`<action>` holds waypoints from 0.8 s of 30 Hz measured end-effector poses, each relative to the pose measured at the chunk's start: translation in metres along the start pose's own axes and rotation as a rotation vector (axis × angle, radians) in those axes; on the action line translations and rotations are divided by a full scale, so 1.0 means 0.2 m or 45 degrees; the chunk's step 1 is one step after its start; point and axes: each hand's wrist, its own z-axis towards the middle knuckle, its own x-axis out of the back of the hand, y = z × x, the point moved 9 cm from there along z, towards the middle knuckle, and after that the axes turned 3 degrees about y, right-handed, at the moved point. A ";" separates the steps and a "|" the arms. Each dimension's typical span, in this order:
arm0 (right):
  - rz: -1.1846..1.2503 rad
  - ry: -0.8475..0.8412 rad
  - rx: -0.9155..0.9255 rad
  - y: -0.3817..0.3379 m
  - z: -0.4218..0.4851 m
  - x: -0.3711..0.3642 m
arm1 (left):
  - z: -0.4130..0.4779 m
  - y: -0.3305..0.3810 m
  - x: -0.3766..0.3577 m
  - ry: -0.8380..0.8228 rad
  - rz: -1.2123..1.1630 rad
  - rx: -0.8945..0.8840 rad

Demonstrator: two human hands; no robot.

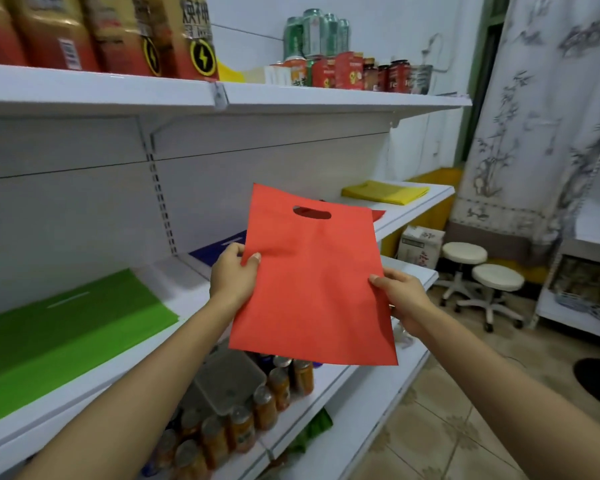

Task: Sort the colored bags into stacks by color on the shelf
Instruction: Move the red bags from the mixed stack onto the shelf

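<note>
- the white middle shelf runs from lower left to upper right in front of you; the sorted stacks lie flat along it.
- the green stack sits nearest on your left, broad and flat.
- the red bag is in the air in front of the shelf, held nearly flat between both hands, handle cut-out pointing away from you. it looks like thin non-woven fabric: light, soft and likely to sag or fold if you hold it by one corner, so keep to the two side edges.
- the yellow stack lies at the far right end of the shelf.
- the blue stack shows just behind your left hand, mostly hidden.
- your left hand pinches the bag's left edge, thumb on top and fingers underneath.
- your right hand pinches the right edge the same way, lower down.
- a red corner peeks out past the bag's right edge, between blue and yellow; that is probably the red stack, so this bag belongs there.
</note>
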 end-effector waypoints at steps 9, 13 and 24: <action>-0.067 0.158 -0.011 0.02 0.49 0.19 | 0.37 -0.02 -0.54 -0.168 0.002 -0.012; -0.095 0.224 0.038 -0.08 0.82 0.21 | 0.64 -0.02 -0.78 -0.237 0.061 -0.036; -0.259 0.217 0.259 -0.43 1.59 0.06 | 1.27 -0.14 -1.11 -0.362 0.174 -0.023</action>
